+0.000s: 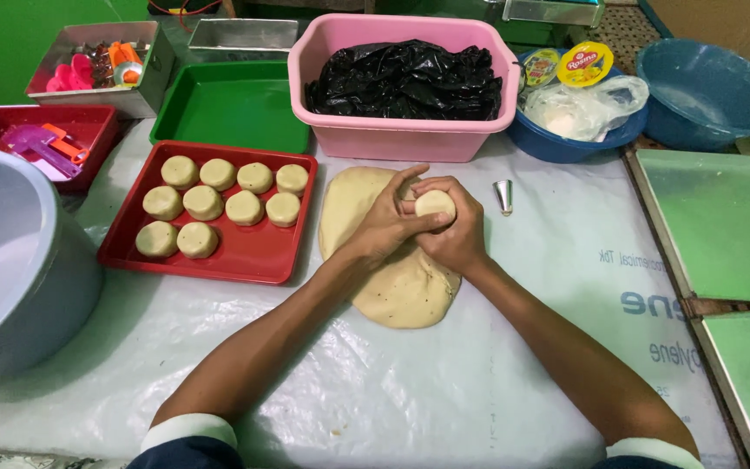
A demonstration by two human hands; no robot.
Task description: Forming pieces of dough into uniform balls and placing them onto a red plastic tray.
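Pale plastic sheeting point(444, 382), wrinkled and glossy, spread over the worktop. One smooth round dough disc point(435, 204), cupped in the right hand point(457, 230), fingers curled under it; left hand point(385, 221) pressed against its side, thumb touching the edge. Directly beneath both, one flat speckled dough sheet point(397, 291), soft and irregular. Just left, one red tray point(253, 252) bearing ten matching discs point(204, 202). Just right, one small metal cone point(503, 195). Behind, one pink tub point(401, 139) lined with crinkled black plastic.
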